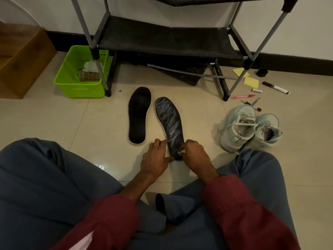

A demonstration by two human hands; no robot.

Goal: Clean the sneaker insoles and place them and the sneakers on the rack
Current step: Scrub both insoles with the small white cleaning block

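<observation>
Head view, looking down: the fingers of the right hand point(194, 152) are curled tight together and pinch a small white wad point(181, 152), held against the heel end of the streaked insole point(169, 121). The left hand point(156, 156) is just across from it. Its bent fingers sit close together on the insole's left edge and its thumb lies against the heel, so the hand holds that end down on the floor point(90, 123). Both wrists come out of dark red sleeves, between knees in blue-grey trousers.

The streaked insole lies flat, toe pointing far, its dark face covered in pale wavy smears. Just to its left, not touching, lies the black insole point(139, 114), with no smears on it. To the right, near the person's right knee, the pair of pale sneakers point(250, 130) stands side by side on the floor, laces loose.

Farther off stands the rack point(171, 40) against the wall, with a dark fabric shelf. At its left leg is a green basket point(81, 83) holding crumpled cloths. On the floor at its right leg lie yellow notes point(251, 82), a marker point(275, 87) and a pink pen point(243, 96).
</observation>
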